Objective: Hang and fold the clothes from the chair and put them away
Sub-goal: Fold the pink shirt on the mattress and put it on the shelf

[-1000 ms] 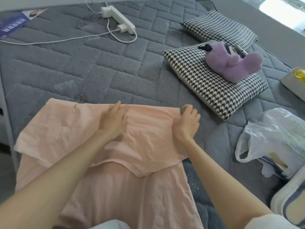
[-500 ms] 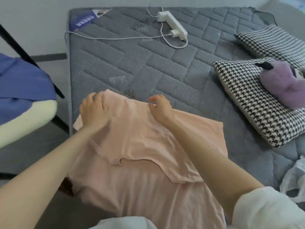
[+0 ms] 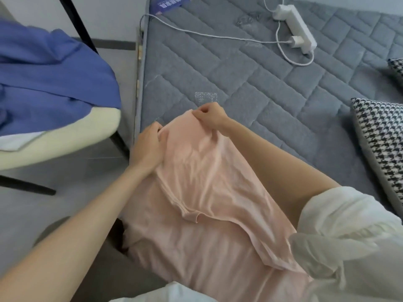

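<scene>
One white sleeve (image 3: pixel 349 236), pushed up the right arm, fills the near right corner as a person bends over one pale pink garment (image 3: pixel 207 214) spread on the near left corner of a grey quilted mattress (image 3: pixel 239 83), its upper layer doubled back over the lower one and its near end running down toward the wearer of the camera. Two bare hands work at the garment's far end: the left hand (image 3: pixel 148 147) has its fingers curled over the left edge of the cloth with the thumb lying on top, and the right hand (image 3: pixel 211 115), just beyond it, pinches the bunched far edge between curled fingers and thumb; neither hand is spread flat. To the left, off the mattress, stands one chair (image 3: pixel 65 136) with a cream seat and black legs, carrying one blue garment (image 3: pixel 50 68) and a strip of white cloth (image 3: pixel 15 141) beneath it. Two houndstooth cushions lie along the right edge, the nearer cushion (image 3: pixel 383 149) large in view, the farther cushion (image 3: pixel 398 66) cut off by the frame. At the far end rest one white power strip (image 3: pixel 294 25) with one plug (image 3: pixel 296 40) and a looping white cable (image 3: pixel 207 35), and one blue leaflet (image 3: pixel 170 4).
</scene>
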The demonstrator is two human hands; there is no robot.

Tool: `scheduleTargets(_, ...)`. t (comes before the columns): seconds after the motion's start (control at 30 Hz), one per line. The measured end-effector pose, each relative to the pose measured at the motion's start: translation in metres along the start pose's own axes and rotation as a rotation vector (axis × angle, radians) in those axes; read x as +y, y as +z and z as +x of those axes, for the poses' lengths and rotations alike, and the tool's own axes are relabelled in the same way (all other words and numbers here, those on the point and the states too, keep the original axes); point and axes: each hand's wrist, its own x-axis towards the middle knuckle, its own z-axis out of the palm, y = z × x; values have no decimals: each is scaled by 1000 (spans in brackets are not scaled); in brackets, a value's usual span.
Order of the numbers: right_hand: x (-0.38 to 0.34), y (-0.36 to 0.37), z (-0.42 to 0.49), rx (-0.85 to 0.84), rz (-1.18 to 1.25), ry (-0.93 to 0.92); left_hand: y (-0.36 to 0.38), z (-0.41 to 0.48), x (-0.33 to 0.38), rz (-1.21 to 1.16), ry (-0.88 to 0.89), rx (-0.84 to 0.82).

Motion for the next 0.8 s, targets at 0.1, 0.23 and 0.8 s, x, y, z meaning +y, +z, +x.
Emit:
scheduleTargets(0.1,-6,1,10,27,-9,-32,-5,0,-2,-6,-18,-5)
scheduleTargets(0.23,-25,13,21,45,-213,-99,-13,2,-7,-37,-57,-12)
scheduleTargets(0.8,111,-76,-95,127,-324,50,19,-4,76,568,500,-221)
